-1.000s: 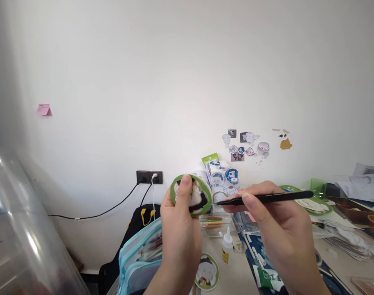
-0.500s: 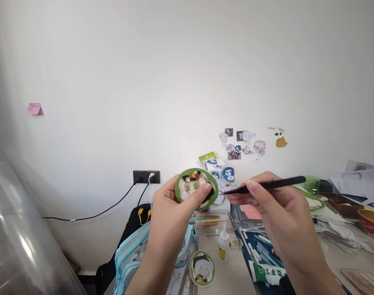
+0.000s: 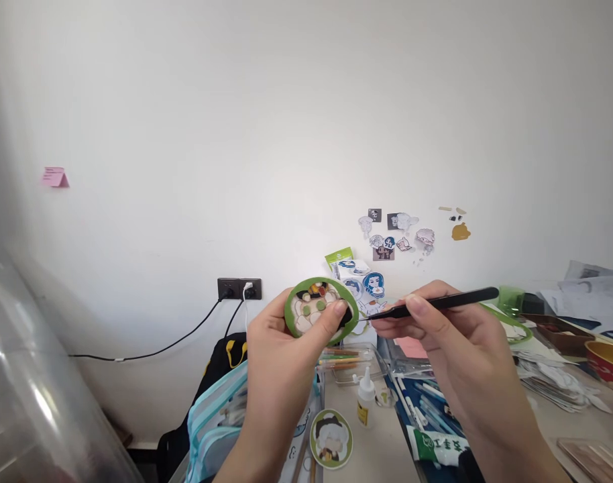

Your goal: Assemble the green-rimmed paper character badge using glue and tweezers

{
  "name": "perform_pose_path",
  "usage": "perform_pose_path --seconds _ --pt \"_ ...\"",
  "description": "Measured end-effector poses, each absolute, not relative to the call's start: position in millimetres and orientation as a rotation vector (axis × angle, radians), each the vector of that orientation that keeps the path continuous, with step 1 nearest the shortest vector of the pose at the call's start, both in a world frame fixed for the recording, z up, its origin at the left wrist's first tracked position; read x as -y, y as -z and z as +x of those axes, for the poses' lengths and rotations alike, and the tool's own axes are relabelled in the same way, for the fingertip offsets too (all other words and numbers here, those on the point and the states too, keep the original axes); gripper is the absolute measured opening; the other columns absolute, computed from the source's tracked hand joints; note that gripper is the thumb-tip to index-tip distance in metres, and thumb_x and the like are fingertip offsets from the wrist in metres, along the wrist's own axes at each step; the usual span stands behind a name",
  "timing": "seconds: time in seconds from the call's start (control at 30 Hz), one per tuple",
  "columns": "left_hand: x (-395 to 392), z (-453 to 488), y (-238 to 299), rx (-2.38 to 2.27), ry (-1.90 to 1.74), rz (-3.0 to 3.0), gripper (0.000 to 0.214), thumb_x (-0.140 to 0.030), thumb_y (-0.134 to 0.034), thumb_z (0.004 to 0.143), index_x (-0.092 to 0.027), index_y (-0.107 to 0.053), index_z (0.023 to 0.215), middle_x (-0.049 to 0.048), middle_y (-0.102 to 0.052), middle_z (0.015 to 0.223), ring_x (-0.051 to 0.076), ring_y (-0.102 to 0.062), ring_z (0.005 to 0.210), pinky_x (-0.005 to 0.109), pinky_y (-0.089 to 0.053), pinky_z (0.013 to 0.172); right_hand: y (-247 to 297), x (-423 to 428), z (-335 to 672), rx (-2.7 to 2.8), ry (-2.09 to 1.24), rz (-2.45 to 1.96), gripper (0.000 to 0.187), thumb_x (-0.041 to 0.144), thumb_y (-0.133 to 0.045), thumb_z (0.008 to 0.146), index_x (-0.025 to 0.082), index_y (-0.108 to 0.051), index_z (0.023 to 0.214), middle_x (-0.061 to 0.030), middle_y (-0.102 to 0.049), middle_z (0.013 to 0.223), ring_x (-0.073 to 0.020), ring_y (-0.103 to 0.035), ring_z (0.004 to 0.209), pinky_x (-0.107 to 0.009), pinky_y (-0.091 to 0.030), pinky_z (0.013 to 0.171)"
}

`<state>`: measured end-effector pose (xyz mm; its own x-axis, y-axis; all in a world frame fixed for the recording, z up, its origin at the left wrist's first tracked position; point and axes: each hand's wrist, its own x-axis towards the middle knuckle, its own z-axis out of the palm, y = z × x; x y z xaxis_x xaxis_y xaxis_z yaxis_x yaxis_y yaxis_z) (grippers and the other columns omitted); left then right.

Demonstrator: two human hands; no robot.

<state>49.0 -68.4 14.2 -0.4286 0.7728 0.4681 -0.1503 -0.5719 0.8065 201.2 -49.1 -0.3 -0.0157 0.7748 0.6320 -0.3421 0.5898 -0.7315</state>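
My left hand (image 3: 281, 362) grips a round, green-rimmed layered paper piece (image 3: 297, 295), thumb pressed on its face. Cream, black, orange and green shapes fill its middle. Pinched between the thumb and fingers of my right hand (image 3: 452, 342) is a pair of black tweezers (image 3: 444, 301). The tips reach the right edge of the round piece; whether they touch it or hold anything is too small to tell. Below, on the table, lies a round green-edged picture of a white-haired figure (image 3: 331, 439). A small white glue bottle (image 3: 366, 399) stands upright beside it.
A clear box of pencils (image 3: 354, 365) lies behind the bottle. Right of it are several pens (image 3: 430, 402), a green-and-white tube (image 3: 437, 446) and a red-yellow bowl (image 3: 608, 362). A blue-edged pouch (image 3: 216, 416) is at left. Cutouts (image 3: 384, 251) are on the wall.
The round piece and my left hand have shifted very slightly left and down. My right hand keeps the tweezers at the piece's edge, almost unmoved.
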Motion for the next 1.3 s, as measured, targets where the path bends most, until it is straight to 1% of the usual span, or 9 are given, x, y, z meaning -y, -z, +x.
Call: perform_pose_path --seconds 0.13,0.3,0.47,0.57,0.67,0.77,0.97,1.3 --pt "68.3 49.1 -14.4 -0.975 -2.046 1.186 0.012 -0.024 -0.084 0.063 -0.020 -0.077 0.072 -0.0011 -0.074 0.065 0.011 -0.063 0.058 0.015 -0.050 0.051 0.2 49.2 201.6 1.322 -0.898 -0.428 0.017 0.034 -0.067 0.089 0.020 -0.069 0.080 -0.0016 -0.072 0.079 -0.0169 -0.074 0.078 -0.025 -0.062 0.075" --pt "69.9 49.6 -15.6 -1.006 -2.066 1.191 0.013 -0.024 -0.084 0.063 -0.019 -0.077 0.073 0.0002 -0.075 0.066 0.013 -0.064 0.059 0.017 -0.052 0.051 0.8 49.5 201.4 1.331 -0.893 -0.393 0.015 0.032 -0.067 0.090 0.022 -0.070 0.079 0.0015 -0.069 0.076 -0.0148 -0.074 0.074 -0.023 -0.062 0.074" --pt "71.1 50.1 -16.5 -1.025 -2.074 1.175 0.013 -0.023 -0.083 0.062 -0.018 -0.077 0.073 0.0011 -0.075 0.066 0.014 -0.063 0.058 0.019 -0.051 0.050 1.7 47.1 201.8 1.352 -0.874 -0.345 0.011 0.029 -0.067 0.089 0.022 -0.071 0.082 0.0007 -0.070 0.077 -0.0184 -0.075 0.074 -0.027 -0.064 0.071" --pt "69.6 49.4 -16.0 -1.013 -2.069 1.168 0.012 -0.022 -0.083 0.063 -0.019 -0.077 0.072 0.0009 -0.074 0.065 0.014 -0.063 0.057 0.018 -0.051 0.050 2.2 47.1 202.2 1.351 -0.882 -0.341 0.010 0.028 -0.067 0.090 0.022 -0.071 0.083 0.0009 -0.070 0.077 -0.0184 -0.075 0.075 -0.027 -0.064 0.072" --pt "67.5 48.2 -14.5 -0.980 -2.054 1.181 0.016 -0.025 -0.084 0.063 -0.019 -0.077 0.075 0.0016 -0.075 0.068 0.014 -0.065 0.059 0.019 -0.052 0.051 1.8 47.6 201.9 1.334 -0.886 -0.352 0.013 0.029 -0.067 0.090 0.022 -0.071 0.080 0.0006 -0.069 0.077 -0.0175 -0.075 0.076 -0.026 -0.063 0.076" --pt "66.3 47.4 -12.9 -0.920 -1.995 1.183 0.017 -0.028 -0.085 0.064 -0.019 -0.077 0.076 0.0017 -0.076 0.070 0.014 -0.066 0.062 0.019 -0.053 0.053 1.7 47.1 201.4 1.302 -0.901 -0.364 0.014 0.031 -0.068 0.089 0.021 -0.071 0.079 0.0007 -0.070 0.077 -0.0171 -0.075 0.075 -0.025 -0.063 0.077" --pt "66.6 47.1 -9.2 -0.798 -1.897 1.187 0.015 -0.028 -0.085 0.068 -0.021 -0.076 0.078 0.0001 -0.077 0.075 0.012 -0.067 0.066 0.017 -0.056 0.060 2.5 46.8 201.7 1.276 -0.895 -0.412 0.015 0.032 -0.069 0.088 0.021 -0.070 0.079 0.0003 -0.073 0.079 -0.0160 -0.075 0.076 -0.023 -0.062 0.078" --pt "66.4 47.4 -9.5 -0.714 -1.857 1.116 0.016 -0.026 -0.085 0.067 -0.018 -0.075 0.076 0.0019 -0.077 0.074 0.013 -0.068 0.064 0.020 -0.057 0.060 -0.1 46.7 202.4 1.266 -0.927 -0.435 0.018 0.034 -0.071 0.086 0.020 -0.071 0.076 -0.0015 -0.073 0.076 -0.0165 -0.075 0.074 -0.023 -0.063 0.075"
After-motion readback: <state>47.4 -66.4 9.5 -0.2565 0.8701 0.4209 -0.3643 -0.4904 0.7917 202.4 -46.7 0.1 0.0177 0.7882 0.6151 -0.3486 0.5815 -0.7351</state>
